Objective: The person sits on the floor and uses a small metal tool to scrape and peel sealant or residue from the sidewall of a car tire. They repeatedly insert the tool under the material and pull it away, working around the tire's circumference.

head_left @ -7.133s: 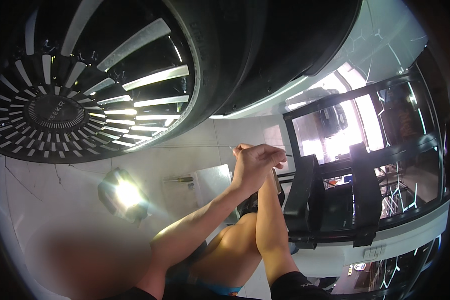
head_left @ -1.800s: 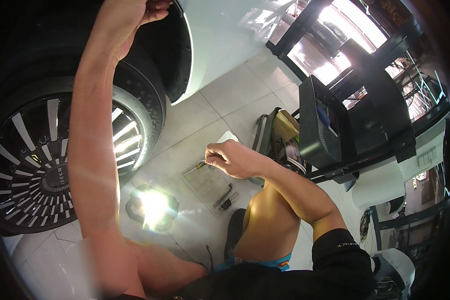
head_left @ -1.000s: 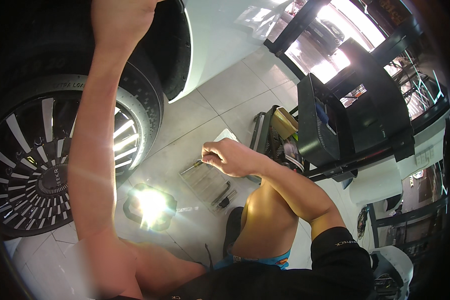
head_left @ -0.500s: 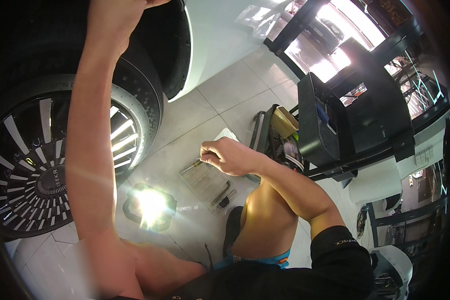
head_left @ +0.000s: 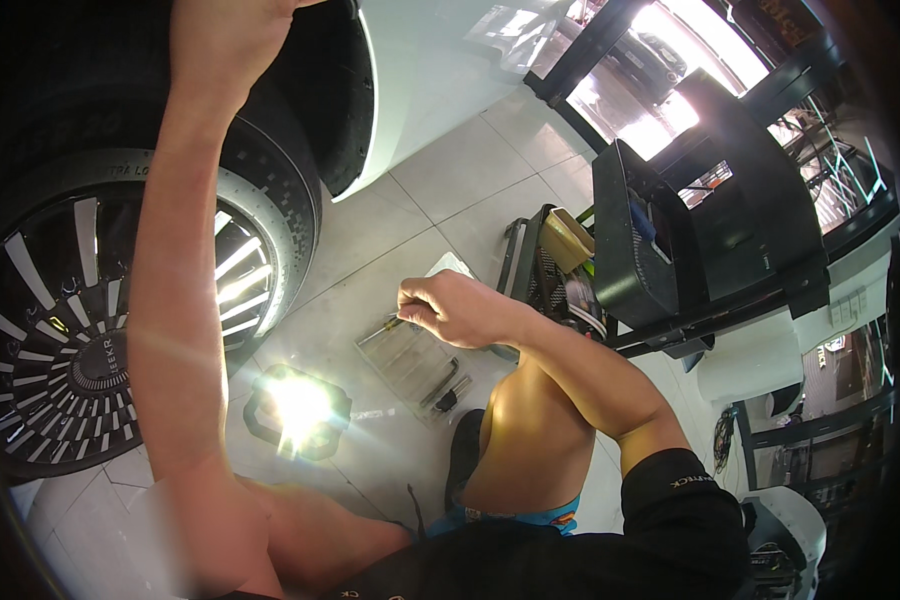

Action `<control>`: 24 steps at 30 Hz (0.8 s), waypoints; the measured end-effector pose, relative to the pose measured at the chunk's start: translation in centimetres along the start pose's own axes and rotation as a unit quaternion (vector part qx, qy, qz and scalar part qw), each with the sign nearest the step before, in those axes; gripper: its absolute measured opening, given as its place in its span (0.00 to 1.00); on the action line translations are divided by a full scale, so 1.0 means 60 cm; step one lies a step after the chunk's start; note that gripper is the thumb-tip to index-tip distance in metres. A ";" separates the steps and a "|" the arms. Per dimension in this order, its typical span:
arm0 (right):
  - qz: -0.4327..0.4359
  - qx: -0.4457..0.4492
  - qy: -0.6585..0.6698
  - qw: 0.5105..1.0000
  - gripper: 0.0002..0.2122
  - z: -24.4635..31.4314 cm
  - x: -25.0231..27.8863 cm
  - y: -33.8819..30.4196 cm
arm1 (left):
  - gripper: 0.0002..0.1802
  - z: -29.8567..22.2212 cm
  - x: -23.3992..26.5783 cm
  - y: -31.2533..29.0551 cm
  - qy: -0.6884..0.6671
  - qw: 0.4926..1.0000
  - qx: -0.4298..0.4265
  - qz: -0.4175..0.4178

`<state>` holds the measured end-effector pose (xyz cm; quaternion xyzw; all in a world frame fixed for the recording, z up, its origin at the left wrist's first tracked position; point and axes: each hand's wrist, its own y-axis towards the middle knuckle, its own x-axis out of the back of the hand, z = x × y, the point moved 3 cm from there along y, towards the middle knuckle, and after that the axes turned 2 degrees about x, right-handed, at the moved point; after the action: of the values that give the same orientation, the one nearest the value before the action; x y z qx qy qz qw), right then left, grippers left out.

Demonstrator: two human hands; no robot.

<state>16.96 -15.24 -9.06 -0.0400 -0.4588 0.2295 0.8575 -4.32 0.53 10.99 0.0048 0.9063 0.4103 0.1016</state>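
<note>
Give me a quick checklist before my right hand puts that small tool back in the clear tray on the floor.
1. Grip: right hand closed on the thin metal tool with a green-yellow handle: ok.
2. Position: tool over the clear plastic tray on the tiled floor: ok.
3. Tray space: dark tools at the near end, the rest looks free: ok.
4. Lighting: bright floor work lamp lit, with glare: ok.
5. Left hand up at the white car's wheel arch; what it touches: cannot tell.

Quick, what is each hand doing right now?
Left hand: raised by the tyre; grip cannot be told.
Right hand: closed on a thin tool.
</note>
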 end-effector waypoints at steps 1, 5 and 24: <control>0.003 -0.004 0.008 1.000 0.10 -0.001 -0.001 0.000 | 0.08 0.000 -0.001 -0.002 0.003 1.000 -0.025 -0.002; -0.004 0.007 -0.007 1.000 0.10 0.000 0.000 0.000 | 0.09 0.004 -0.005 -0.006 0.019 0.998 -0.042 -0.029; -0.008 -0.008 -0.015 1.000 0.10 0.001 -0.003 -0.005 | 0.09 0.013 0.009 0.009 -0.052 0.994 0.094 0.036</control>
<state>16.92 -15.58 -9.10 -0.0393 -0.4738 0.2197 0.8519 -4.73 1.48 10.79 0.0684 0.9337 0.3257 0.1324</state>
